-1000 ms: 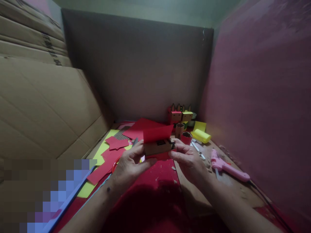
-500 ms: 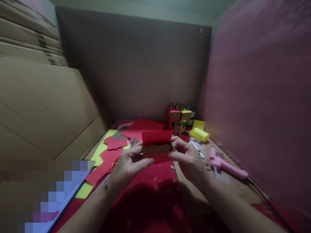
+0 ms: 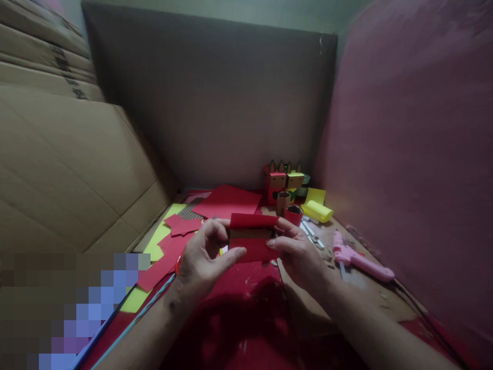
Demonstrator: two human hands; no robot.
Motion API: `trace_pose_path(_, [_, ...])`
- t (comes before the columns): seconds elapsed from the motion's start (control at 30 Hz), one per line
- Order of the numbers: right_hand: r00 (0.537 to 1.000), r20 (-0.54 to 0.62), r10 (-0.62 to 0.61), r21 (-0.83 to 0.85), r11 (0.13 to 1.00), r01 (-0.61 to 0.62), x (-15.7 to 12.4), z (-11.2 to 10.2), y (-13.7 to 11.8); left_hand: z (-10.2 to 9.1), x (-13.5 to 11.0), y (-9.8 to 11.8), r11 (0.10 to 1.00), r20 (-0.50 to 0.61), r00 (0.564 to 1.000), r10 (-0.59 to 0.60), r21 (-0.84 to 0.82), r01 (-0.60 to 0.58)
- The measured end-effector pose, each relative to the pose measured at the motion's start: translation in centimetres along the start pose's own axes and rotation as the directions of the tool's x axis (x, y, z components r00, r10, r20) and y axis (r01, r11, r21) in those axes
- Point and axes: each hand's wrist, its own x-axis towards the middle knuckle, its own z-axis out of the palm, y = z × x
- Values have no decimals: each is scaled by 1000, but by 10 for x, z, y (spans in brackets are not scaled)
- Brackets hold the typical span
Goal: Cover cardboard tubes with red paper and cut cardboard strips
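Between my hands is a piece of red paper [image 3: 252,251] wrapped about a brown cardboard roll [image 3: 248,233]. The roll shows as a narrow band between the paper's upper and lower flaps. My left hand [image 3: 208,252] pinches the left end, thumb along the lower flap and fingers behind. At the right end my right hand [image 3: 298,252] grips it, thumb on the lower flap and index finger at the upper one. The fingers behind the paper are partly hidden.
Red paper scraps [image 3: 181,225] and yellow sheets [image 3: 131,300] lie at left. Behind stand decorated boxes with pointed ears [image 3: 276,187] and two cardboard tubes [image 3: 283,203]. A pink glue gun [image 3: 362,262] with a cord lies right, near rolled yellow paper [image 3: 318,211]. A cardboard panel [image 3: 69,164] rises at left.
The red paper's upper flap has come down and forward over the roll, narrowing in view. My left fingers have curled more, and both hands have shifted slightly.
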Motion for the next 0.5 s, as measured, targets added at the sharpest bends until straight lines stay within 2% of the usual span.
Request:
trace_pose_path(0.1, [999, -22, 38, 8, 999, -38, 1, -1, 1, 1, 1, 0, 995, 1, 999, -37, -96, 37])
trace_pose_path(0.2, [998, -50, 47, 8, 999, -47, 1, -1, 0, 0, 2, 7, 999, 119, 992, -40, 38, 36])
trace_pose_path(0.3, [997, -59, 43, -7, 999, -44, 1, 1, -2, -2, 3, 13, 973, 211, 977, -7, 225, -41])
trace_pose_path(0.4, [998, -65, 21, -27, 999, -23, 1, 2, -3, -4, 3, 13, 963, 231, 973, 29, 254, -89])
trace_pose_path(0.5, [998, -61, 15, -46, 999, -17, 0, 3, -4, -6, 2, 9, 969, 232, 972, 18, 235, -74])
